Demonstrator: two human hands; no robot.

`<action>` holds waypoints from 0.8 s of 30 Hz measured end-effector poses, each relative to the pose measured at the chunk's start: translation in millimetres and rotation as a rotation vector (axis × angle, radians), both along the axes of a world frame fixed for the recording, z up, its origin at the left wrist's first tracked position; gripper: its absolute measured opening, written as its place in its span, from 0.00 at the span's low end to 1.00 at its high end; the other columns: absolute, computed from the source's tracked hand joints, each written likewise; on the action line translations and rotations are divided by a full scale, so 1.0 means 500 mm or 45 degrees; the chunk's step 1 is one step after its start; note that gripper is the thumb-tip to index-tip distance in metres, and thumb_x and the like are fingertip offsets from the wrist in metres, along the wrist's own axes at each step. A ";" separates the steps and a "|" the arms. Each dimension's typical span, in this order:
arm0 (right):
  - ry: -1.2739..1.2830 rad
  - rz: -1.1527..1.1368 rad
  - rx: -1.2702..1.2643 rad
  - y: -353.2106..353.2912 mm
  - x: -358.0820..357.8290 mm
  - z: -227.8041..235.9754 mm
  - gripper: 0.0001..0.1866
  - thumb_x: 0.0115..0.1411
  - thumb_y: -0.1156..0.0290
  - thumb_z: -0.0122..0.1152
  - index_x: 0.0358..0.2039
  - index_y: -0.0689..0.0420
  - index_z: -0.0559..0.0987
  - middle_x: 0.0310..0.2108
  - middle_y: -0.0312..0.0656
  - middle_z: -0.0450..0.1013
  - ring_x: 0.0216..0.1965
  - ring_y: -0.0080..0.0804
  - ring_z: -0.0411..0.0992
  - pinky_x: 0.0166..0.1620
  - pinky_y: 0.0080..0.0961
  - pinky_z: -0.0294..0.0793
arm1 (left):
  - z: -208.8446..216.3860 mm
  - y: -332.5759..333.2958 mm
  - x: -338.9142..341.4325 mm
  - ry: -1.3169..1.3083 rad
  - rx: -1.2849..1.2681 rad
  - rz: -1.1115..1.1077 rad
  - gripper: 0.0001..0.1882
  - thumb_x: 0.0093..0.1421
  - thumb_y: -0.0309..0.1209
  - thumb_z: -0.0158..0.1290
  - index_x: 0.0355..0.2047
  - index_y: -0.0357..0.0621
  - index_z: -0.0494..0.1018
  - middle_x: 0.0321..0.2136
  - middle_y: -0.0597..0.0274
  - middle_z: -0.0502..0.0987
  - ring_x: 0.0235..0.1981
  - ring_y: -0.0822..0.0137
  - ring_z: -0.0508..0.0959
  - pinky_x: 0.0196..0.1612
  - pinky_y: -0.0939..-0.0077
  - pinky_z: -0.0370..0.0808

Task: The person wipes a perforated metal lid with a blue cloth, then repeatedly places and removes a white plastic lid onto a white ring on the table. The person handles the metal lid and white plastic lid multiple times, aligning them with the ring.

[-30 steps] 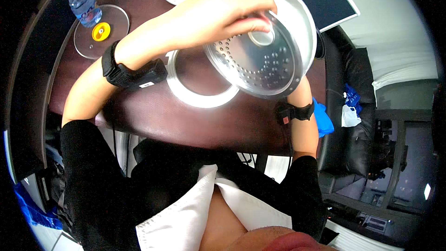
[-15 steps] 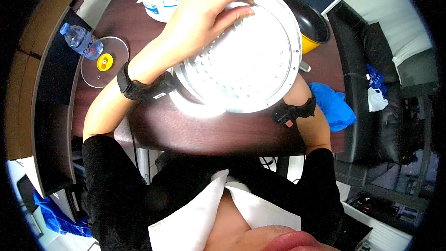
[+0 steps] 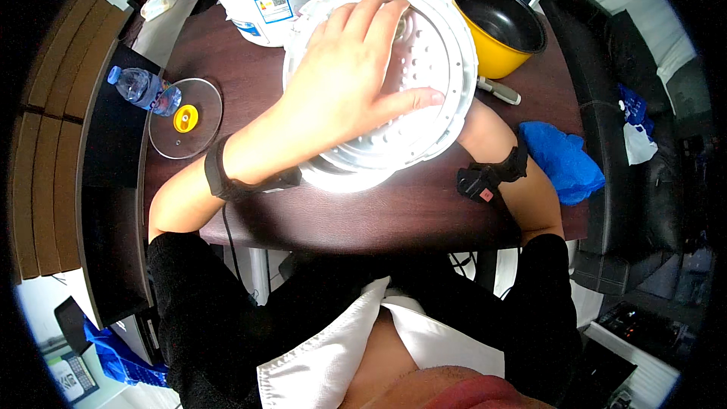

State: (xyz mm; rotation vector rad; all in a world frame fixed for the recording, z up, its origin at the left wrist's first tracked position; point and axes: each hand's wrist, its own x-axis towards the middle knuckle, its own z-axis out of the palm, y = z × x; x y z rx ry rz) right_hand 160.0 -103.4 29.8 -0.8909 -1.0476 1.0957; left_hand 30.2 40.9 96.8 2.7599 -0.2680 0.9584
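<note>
A round rice cooker lid (image 3: 428, 53) is held up over the table, its dimpled, perforated metal inner side toward me. My left hand (image 3: 344, 68) lies across it with fingers spread, the fingertips near its middle and the thumb reaching to the right. My right hand goes behind the lid; only its wrist and forearm show, so the fingers are hidden. Below the lid's lower edge, a bright white rounded surface (image 3: 348, 180) shows. Just right of the lid lies a tool with a pale grey handle (image 3: 500, 91), its other end hidden.
The white rice cooker body (image 3: 257, 4) stands open at the back left. A yellow pot with a black inside (image 3: 500, 23) is at the back right. On the left, a water bottle (image 3: 144, 89) lies by a glass lid (image 3: 204, 98). A blue cloth or bag (image 3: 560, 163) lies right.
My left hand has moved from the lid's upper edge down across its middle, and its fingers have spread. The lid has shifted slightly left. The whole view has also shifted a little.
</note>
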 end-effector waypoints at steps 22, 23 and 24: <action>-0.039 0.031 0.002 0.001 0.006 -0.025 0.27 0.67 0.65 0.50 0.64 0.57 0.59 0.59 0.46 0.64 0.57 0.35 0.67 0.57 0.33 0.73 | -0.026 0.071 0.007 0.308 -0.012 -0.509 0.46 0.43 0.52 0.66 0.64 0.58 0.65 0.68 0.43 0.48 0.68 0.42 0.53 0.67 0.51 0.53; -0.035 0.038 0.006 0.003 0.005 -0.025 0.27 0.67 0.65 0.50 0.64 0.57 0.59 0.59 0.46 0.64 0.57 0.35 0.67 0.57 0.33 0.73 | -0.032 0.074 0.008 0.301 -0.027 -0.493 0.43 0.43 0.47 0.67 0.63 0.69 0.65 0.68 0.43 0.48 0.67 0.42 0.55 0.66 0.54 0.59; -0.035 0.047 0.010 0.009 0.005 -0.025 0.27 0.66 0.65 0.50 0.64 0.57 0.60 0.59 0.46 0.64 0.57 0.35 0.67 0.57 0.33 0.73 | -0.031 0.071 0.003 0.291 -0.028 -0.488 0.42 0.44 0.47 0.67 0.62 0.69 0.66 0.68 0.43 0.48 0.67 0.42 0.55 0.65 0.54 0.60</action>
